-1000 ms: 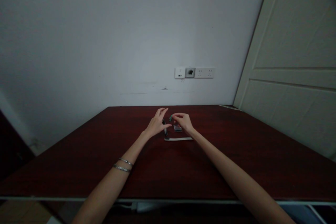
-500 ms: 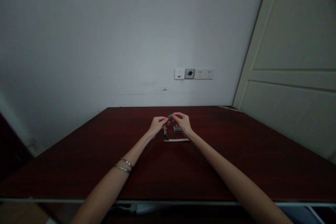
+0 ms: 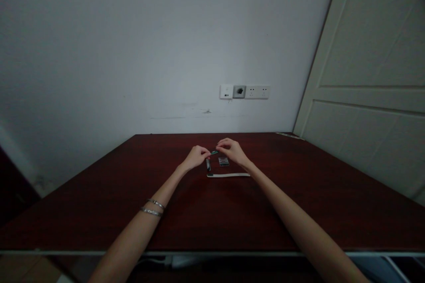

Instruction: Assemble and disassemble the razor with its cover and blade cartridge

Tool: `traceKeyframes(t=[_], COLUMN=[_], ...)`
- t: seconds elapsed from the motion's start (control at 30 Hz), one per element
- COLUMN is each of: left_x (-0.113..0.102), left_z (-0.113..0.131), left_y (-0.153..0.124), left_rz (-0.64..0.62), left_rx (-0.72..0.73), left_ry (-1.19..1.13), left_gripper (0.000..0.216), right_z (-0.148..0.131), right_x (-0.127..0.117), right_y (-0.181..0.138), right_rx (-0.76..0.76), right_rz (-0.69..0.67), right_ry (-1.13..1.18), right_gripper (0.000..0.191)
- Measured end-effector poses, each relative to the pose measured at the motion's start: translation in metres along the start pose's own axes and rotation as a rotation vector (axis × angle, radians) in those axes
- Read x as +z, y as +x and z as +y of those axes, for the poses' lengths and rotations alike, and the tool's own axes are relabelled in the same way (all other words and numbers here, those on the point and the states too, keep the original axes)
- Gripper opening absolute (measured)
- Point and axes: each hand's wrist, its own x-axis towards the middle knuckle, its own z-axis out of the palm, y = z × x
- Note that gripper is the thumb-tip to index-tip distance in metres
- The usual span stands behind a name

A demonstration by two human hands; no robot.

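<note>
My left hand (image 3: pixel 197 157) is closed in a pinch on one end of a small, thin green piece (image 3: pixel 214 153) over the dark red table. My right hand (image 3: pixel 230 149) sits just right of that piece, thumb and fingers pinched together; whether something tiny is between them cannot be made out. Below the hands lies a small clear case (image 3: pixel 223 162), its contents too small to tell. A short dark, light-edged piece (image 3: pixel 208 166) stretches toward me under my left fingertips. A long whitish strip (image 3: pixel 229 175) lies crosswise nearer me, its right end beside my right forearm.
The dark red tabletop (image 3: pixel 99 212) reaches a pale wall (image 3: pixel 182 44) with a row of sockets (image 3: pixel 245 92). A panelled door (image 3: pixel 372 62) stands at the right. A flat strip (image 3: pixel 289 135) lies at the table's far right corner.
My hands have moved slightly apart. My right fingertips have come off the green piece, which has dropped lower and tilted flatter in my left fingers. More of the case and strip shows.
</note>
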Motion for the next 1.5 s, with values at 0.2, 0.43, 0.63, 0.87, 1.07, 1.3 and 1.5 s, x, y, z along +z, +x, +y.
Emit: traceKeyframes(t=[0.2, 0.43, 0.63, 0.87, 1.07, 1.3, 1.5], left_x=[-0.002, 0.004, 0.018, 0.035, 0.043, 0.048, 0.048], left_z=[0.003, -0.009, -0.014, -0.006, -0.002, -0.001, -0.007], left_y=[-0.001, 0.0, 0.008, 0.025, 0.027, 0.027, 0.03], left_rz=[0.014, 0.041, -0.022, -0.191, -0.258, -0.32, -0.325], left_rx=[0.066, 0.056, 0.111, 0.167, 0.142, 0.132, 0.118], left_ry=[0.176, 0.125, 0.181, 0.228, 0.276, 0.352, 0.36], left_gripper=[0.026, 0.027, 0.041, 0.059, 0.058, 0.059, 0.058], right_z=[0.007, 0.012, 0.046, 0.067, 0.073, 0.078, 0.079], right_x=[0.0, -0.006, -0.026, -0.026, -0.021, -0.017, -0.012], right_y=[-0.002, 0.0, -0.01, -0.018, -0.022, -0.024, -0.025], right_rx=[0.01, 0.041, 0.152, 0.186, 0.193, 0.159, 0.174], right_rz=[-0.146, -0.15, -0.181, -0.233, -0.214, -0.207, -0.192], right_ry=[-0.066, -0.14, -0.183, -0.19, -0.22, -0.223, -0.246], right_gripper=[0.012, 0.011, 0.011, 0.015, 0.016, 0.014, 0.014])
